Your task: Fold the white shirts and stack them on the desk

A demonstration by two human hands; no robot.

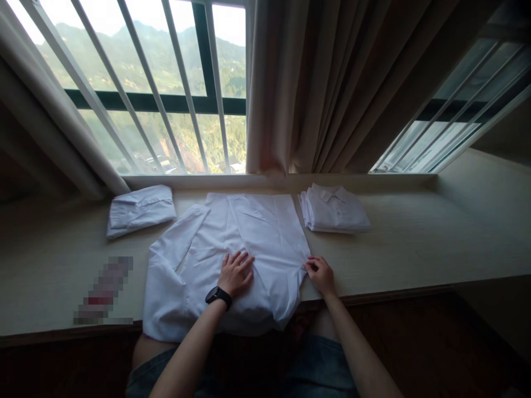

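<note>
A white shirt (257,226) lies spread over the pale ledge, its near part hanging past the front edge above my lap. One sleeve (166,282) is bent along the left side. Flat on the middle of the cloth rests my left hand (236,272), fingers spread, with a black watch (218,297) on the wrist. At the shirt's right edge, my right hand (319,273) pinches the fabric between thumb and fingers.
A folded white garment (141,210) lies at the back left, and a stack of folded white shirts (335,209) at the back right. A blurred-out item (103,290) is on the left of the ledge (415,243). Curtains (274,88) and a barred window (166,102) stand behind.
</note>
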